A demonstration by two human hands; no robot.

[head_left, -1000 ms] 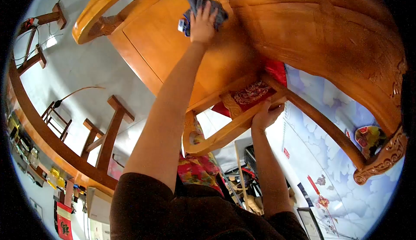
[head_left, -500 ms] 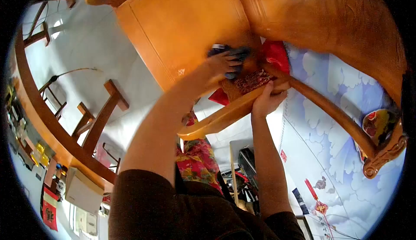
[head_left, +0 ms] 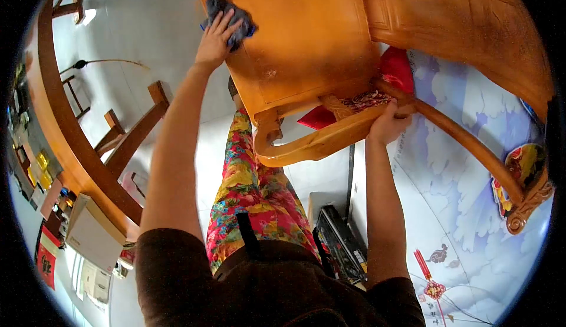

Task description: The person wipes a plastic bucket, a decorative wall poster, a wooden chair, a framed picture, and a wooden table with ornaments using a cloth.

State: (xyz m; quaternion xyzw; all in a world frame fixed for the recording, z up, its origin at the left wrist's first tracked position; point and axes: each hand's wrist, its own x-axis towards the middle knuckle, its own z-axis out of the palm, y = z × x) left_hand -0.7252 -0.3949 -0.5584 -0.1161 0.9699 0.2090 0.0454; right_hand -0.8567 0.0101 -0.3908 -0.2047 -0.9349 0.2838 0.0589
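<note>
My left hand (head_left: 215, 41) presses a dark grey cloth (head_left: 229, 20) with blue edging against the front edge of the wooden bench seat (head_left: 300, 38); its fingers lie over the cloth. On the other side, my right hand (head_left: 388, 124) grips the bench's curved wooden armrest (head_left: 318, 144) near its back end. Its thumb rests on top, and the other fingers are partly hidden behind the wood. Below the armrest, a red cushion (head_left: 318, 117) and a red patterned item (head_left: 367, 101) show through the gap.
The carved backrest (head_left: 454, 20) rises at the upper right. A wooden table (head_left: 73, 144) with legs curves along the left. A black box (head_left: 342, 241) stands low behind the armrest. A blue cloud-patterned wall (head_left: 454, 120) bears a red knot ornament (head_left: 435, 289).
My left hand has moved the cloth from beside the armrest to the seat's front edge, up and to the left. My right hand stays on the armrest while the view has shifted slightly.
</note>
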